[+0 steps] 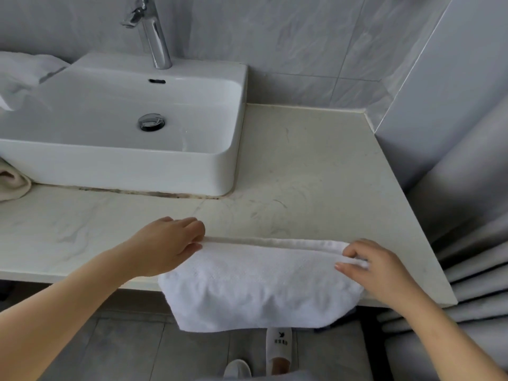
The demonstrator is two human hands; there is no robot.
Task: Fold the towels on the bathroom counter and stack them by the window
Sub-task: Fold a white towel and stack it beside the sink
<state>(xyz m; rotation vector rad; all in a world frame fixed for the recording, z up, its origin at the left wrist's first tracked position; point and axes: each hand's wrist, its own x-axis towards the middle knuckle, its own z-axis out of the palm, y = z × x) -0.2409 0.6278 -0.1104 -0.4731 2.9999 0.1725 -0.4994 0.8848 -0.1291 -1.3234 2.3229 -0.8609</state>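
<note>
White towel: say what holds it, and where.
The left hand pinches the white towel at the left end of its upper edge; the right hand pinches the right end.

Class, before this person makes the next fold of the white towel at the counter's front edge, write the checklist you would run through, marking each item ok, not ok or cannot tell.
1. Left hand grips the white towel's left end: ok.
2. Right hand pinches its right end: ok.
3. Towel fully supported by the counter: not ok, most of it hangs over the front edge.
4. Bare counter behind the towel to fold on: ok.
5. Layers aligned along the top edge: cannot tell.
6. Stacking spot by the window ready: cannot tell, only a grey curtain shows at right.
</note>
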